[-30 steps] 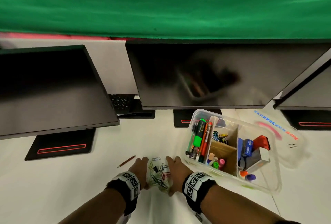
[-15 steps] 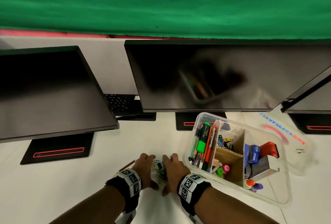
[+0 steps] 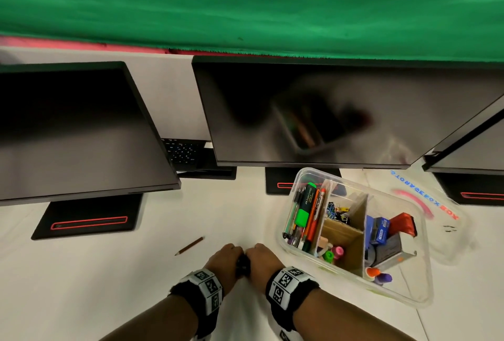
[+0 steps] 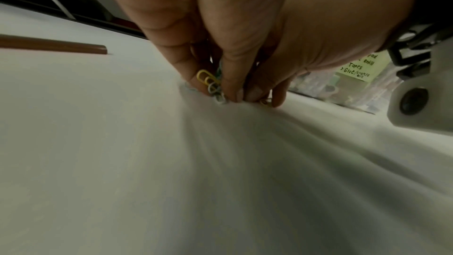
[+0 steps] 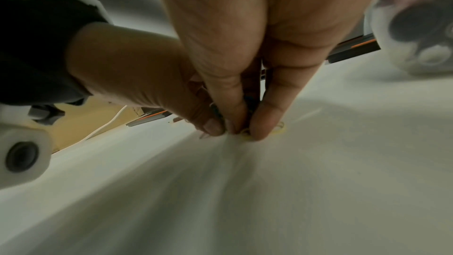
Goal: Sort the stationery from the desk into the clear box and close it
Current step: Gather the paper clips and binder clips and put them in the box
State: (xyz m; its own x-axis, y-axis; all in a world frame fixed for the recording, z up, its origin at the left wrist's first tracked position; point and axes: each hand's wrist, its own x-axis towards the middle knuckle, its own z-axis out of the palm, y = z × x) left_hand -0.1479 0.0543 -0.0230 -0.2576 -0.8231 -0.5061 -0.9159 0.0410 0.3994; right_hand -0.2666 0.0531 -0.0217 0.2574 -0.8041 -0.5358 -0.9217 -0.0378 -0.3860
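A bunch of coloured paper clips (image 3: 242, 267) lies on the white desk, squeezed between my two hands. My left hand (image 3: 227, 257) and right hand (image 3: 261, 256) meet knuckle to knuckle over it. In the left wrist view my left hand (image 4: 220, 92) pinches yellow and white paper clips (image 4: 208, 80) against the desk. In the right wrist view my right hand (image 5: 242, 129) pinches more paper clips (image 5: 279, 131), mostly hidden. The clear box (image 3: 409, 299) stands open to the right, divided, holding pens, clips, erasers and a stapler. A brown pencil (image 3: 190, 245) lies left of my hands.
The box's clear lid (image 3: 425, 204), with printed lettering, lies flat behind and right of the box. Three dark monitors (image 3: 300, 111) on black stands line the back of the desk, with a keyboard (image 3: 182, 151) between two of them. The pencil (image 4: 49, 46) lies close by my left hand.
My hands have closed in on each other, gathering the spread-out paper clips into a tight bunch that they now nearly cover. The pencil and box have stayed where they were.
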